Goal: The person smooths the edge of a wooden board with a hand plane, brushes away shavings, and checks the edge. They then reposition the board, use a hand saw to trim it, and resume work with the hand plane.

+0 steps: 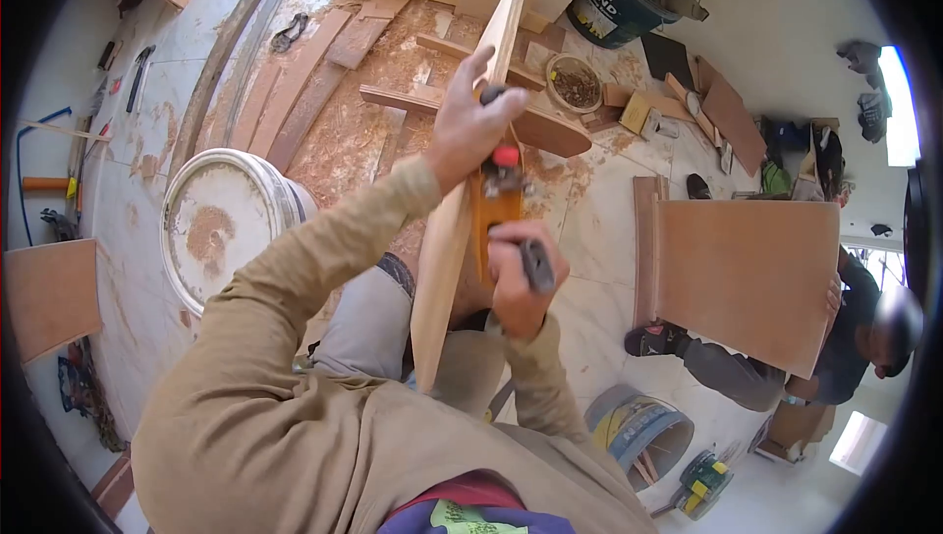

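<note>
A hand plane [499, 205] with an orange body and a red part on top lies along a long pale wooden board [442, 283]. My left hand [473, 126] bears on the front of the plane, thumb over its dark knob and some fingers stretched forward. At the back, my right hand [526, 274] is wrapped round the plane's dark rear handle. The board slants up from between my legs, its far end near a crosswise wooden piece [550, 129]. My left hand and the plane partly cover the board.
Shavings and loose planks [295, 107] cover the floor ahead. A lidded white bucket [221, 229] stands at my left, a dark bucket [614, 3] at the far right. Another person [859, 308] holds a brown panel [747, 279] to my right, near a cut-open bucket [643, 426].
</note>
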A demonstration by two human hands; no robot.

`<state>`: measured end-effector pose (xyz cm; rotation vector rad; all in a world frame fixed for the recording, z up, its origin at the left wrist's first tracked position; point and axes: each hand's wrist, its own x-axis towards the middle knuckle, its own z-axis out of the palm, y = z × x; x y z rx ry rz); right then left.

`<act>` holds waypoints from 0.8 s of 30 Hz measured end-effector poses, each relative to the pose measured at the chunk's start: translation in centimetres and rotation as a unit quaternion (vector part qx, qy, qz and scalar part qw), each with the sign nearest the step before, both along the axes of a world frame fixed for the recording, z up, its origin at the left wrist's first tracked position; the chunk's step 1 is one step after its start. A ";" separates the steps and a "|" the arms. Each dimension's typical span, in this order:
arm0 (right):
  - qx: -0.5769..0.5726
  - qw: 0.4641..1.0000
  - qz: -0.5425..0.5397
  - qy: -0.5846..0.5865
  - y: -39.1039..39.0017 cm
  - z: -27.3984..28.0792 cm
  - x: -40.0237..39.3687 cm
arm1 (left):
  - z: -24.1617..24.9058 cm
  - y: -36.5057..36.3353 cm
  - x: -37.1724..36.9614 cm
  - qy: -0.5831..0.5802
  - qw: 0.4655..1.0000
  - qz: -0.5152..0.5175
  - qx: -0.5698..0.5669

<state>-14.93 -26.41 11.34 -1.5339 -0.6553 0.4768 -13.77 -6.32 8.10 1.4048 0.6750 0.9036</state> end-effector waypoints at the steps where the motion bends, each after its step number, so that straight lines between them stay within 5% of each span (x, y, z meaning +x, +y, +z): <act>1: 0.003 1.000 0.003 -0.028 -0.3 0.1 -0.3 | 2.6 -2.8 -2.5 -0.083 0.987 -0.058 -0.128; 5: 0.028 0.999 -0.024 -0.030 6.7 -0.4 5.1 | -1.1 6.4 5.7 -0.041 0.999 -0.006 0.019; 8: 0.094 0.996 -0.005 -0.002 19.2 -0.8 16.0 | 0.3 17.8 15.8 -0.129 0.980 -0.080 -0.126; 11: 0.110 0.990 -0.006 -0.086 20.7 -2.6 17.3 | -0.8 19.2 17.0 -0.037 0.997 -0.045 -0.043; 12: 0.112 0.994 0.003 -0.009 17.7 -1.7 14.6 | -3.2 18.7 16.9 -0.028 0.998 -0.012 0.054; 16: 0.016 0.999 -0.014 -0.027 3.2 -0.8 2.8 | -1.0 3.6 3.2 -0.027 1.000 -0.005 0.010; 19: 0.046 0.998 -0.031 -0.032 4.6 -0.9 3.5 | -1.6 4.8 4.8 -0.028 0.999 -0.019 -0.011; 20: 0.054 0.998 -0.031 0.003 8.4 -0.4 6.7 | -1.5 8.2 7.6 0.022 0.990 0.047 0.130; 21: 0.053 0.997 -0.030 0.056 12.6 0.7 9.9 | -1.8 13.4 11.7 -0.029 0.996 -0.033 0.082; 24: 0.136 0.990 -0.015 0.027 20.4 -1.1 17.1 | -1.1 19.2 18.6 -0.144 0.989 -0.008 -0.023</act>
